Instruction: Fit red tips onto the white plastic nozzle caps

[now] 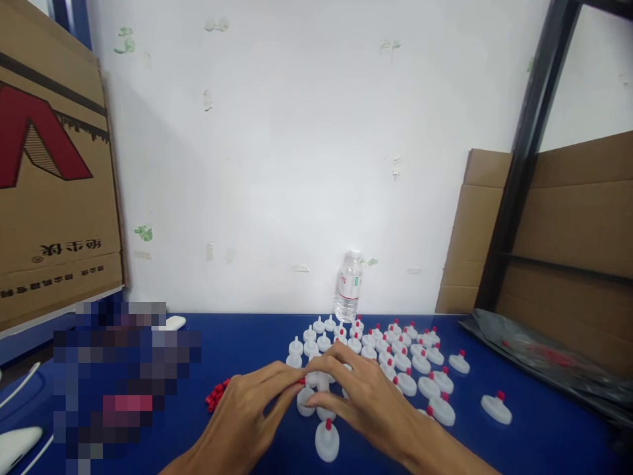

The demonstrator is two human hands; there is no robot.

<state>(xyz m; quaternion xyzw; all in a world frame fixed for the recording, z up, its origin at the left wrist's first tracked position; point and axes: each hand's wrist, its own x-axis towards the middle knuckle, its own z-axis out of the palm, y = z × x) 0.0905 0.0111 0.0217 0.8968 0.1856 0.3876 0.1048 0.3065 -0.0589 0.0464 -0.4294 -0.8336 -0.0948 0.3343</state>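
Here's the left hand point(247, 409), thumb and forefinger pinched narrow on a tiny red plastic cap point(302, 381), right in the middle of the action! Facing it, the right hand point(373, 396) curls over a translucent white plastic piece point(323, 382), thumb and fingers a small gap apart; whether it truly grips, I cannot tell, the fingers hide too much.

Danger here: that cap is so small and smooth that an uneven squeeze could shoot it away, and a slightly crooked meeting with a spout could leave it tilted. Those knuckles sit close over the crowd, too; one low wrist could topple several neighbours.

Just outside, a round, milky lid with a red-tipped spout point(327, 445) stands nearest the front, broad disc below, slim neck above. Bare-spouted white lids point(295, 346) gather at the back left, red-tipped ones fan out right, and a loose heap of glossy red caps point(216, 394) lies beside the left hand. Beyond, on the smooth blue tabletop point(237, 340), a clear, ribbed plastic bottle point(349, 287) stands by the scuffed white wall point(297, 145), with crinkled grey plastic sheeting point(539, 349) off right
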